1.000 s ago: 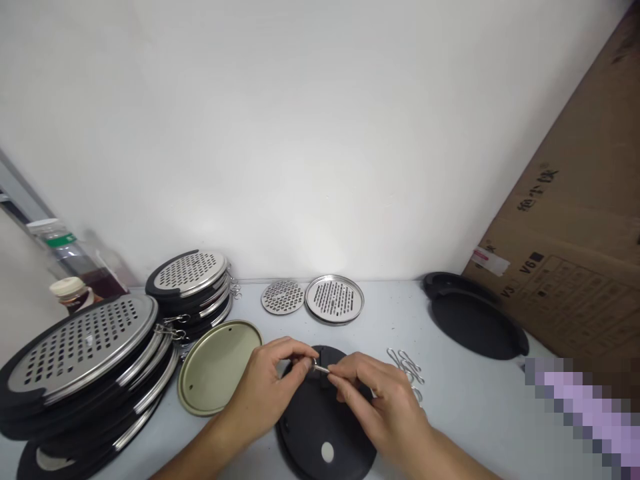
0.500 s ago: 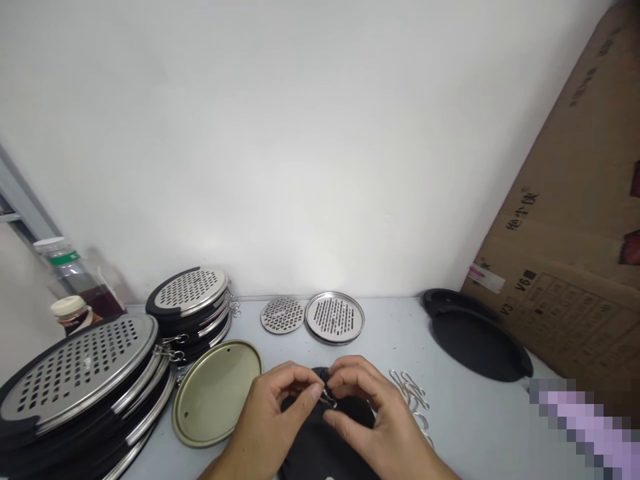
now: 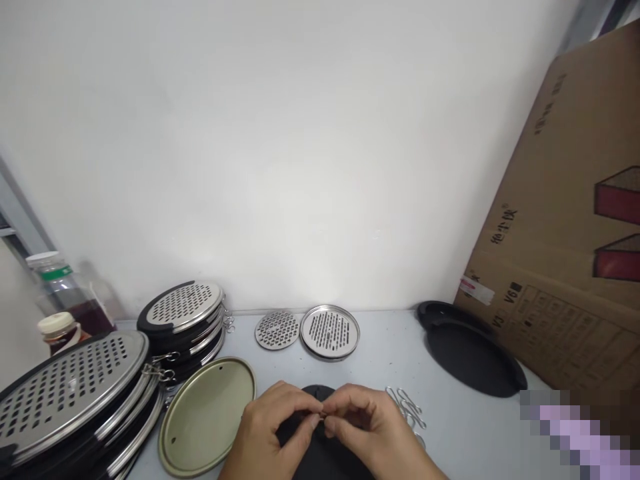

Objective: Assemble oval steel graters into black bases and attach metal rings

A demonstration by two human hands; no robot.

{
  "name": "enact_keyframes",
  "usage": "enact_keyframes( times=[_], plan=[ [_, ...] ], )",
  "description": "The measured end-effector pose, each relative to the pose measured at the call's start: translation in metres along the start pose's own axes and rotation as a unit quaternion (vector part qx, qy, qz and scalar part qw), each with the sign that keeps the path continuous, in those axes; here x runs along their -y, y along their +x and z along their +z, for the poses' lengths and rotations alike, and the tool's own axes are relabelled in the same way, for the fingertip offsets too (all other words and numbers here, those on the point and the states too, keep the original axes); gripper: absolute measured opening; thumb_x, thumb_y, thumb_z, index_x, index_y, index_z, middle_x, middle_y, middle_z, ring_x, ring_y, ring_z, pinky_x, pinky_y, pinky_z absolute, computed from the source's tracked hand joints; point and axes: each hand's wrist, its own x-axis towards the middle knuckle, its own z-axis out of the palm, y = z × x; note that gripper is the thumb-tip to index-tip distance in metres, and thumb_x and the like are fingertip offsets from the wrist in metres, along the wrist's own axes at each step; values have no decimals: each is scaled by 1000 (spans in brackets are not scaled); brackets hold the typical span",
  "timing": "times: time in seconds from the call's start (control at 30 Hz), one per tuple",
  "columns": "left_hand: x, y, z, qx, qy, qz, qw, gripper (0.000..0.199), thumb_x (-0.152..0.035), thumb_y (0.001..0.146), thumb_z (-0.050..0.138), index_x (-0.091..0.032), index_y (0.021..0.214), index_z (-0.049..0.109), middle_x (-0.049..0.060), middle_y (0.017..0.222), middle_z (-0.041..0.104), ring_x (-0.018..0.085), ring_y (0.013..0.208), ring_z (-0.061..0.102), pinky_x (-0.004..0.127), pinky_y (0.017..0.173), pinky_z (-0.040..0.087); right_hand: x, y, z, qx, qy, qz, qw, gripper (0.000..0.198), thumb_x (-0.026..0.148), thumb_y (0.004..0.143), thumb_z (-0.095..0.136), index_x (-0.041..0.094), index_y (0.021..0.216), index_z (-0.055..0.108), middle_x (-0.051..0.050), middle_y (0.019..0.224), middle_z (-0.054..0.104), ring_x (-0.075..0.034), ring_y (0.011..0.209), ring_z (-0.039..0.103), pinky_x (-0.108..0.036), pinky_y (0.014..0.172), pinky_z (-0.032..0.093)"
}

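Above a round black disc (image 3: pixel 333 460), my left hand (image 3: pixel 280 427) and my right hand (image 3: pixel 367 423) meet with fingertips almost touching. Between their pinched thumbs and forefingers is a small metal wire hook (image 3: pixel 323 416), mostly covered by the fingers. Just right of my right hand lie several loose silver wire hooks (image 3: pixel 407 403). An olive-green round metal lid (image 3: pixel 210 413) with small holes rests left of my left hand.
Stacks of perforated metal discs with black rims (image 3: pixel 185 307) stand at the left, bottles (image 3: pixel 75 293) behind them. Two grater discs (image 3: pixel 330 333) lie near the wall. Black trays (image 3: pixel 470 353) lean by a cardboard box (image 3: pixel 550 267) at the right.
The view has tilted and shifted slightly right. Both hands have drawn closer together, their fingertips now meeting around the small metal hook.
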Motion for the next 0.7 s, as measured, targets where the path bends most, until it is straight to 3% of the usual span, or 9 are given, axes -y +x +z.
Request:
enact_keyframes(
  times=[0.17, 0.23, 0.4, 0.7],
  plan=[
    [6, 4, 9, -36, -1, -46, 998, 20, -9, 83, 61, -26, 88, 69, -3, 83, 71, 12, 77, 67, 21, 73, 53, 5, 1, -3, -58, -139, -71, 986, 18, 10, 74, 61, 20, 84, 72, -2, 80, 65, -15, 70, 60, -26, 68, 49],
    [8, 7, 13, -50, -1, -45, 998, 19, -9, 83, 61, -26, 88, 69, -3, 84, 71, 13, 78, 67, 21, 73, 53, 4, 2, -4, -67, -141, -73, 985, 23, 8, 72, 61, 20, 89, 70, -1, 80, 64, -14, 69, 58, -25, 67, 50],
    [15, 10, 18, -64, 8, -32, 997, 16, -13, 84, 62, -25, 89, 71, -2, 84, 72, 14, 80, 68, 22, 74, 53, -3, 9, -9, -98, -135, -80, 983, 10, 20, 82, 60, 20, 83, 70, -3, 82, 66, -15, 70, 59, -26, 67, 49],
    [32, 15, 24, -32, 15, -114, 993, 20, -12, 85, 61, -27, 90, 73, -2, 89, 74, 15, 85, 68, 25, 81, 52, -13, 20, -9, -89, -241, -144, 956, 20, 11, 83, 54, 21, 87, 71, -3, 82, 66, -17, 74, 61, -28, 70, 48]
  ],
)
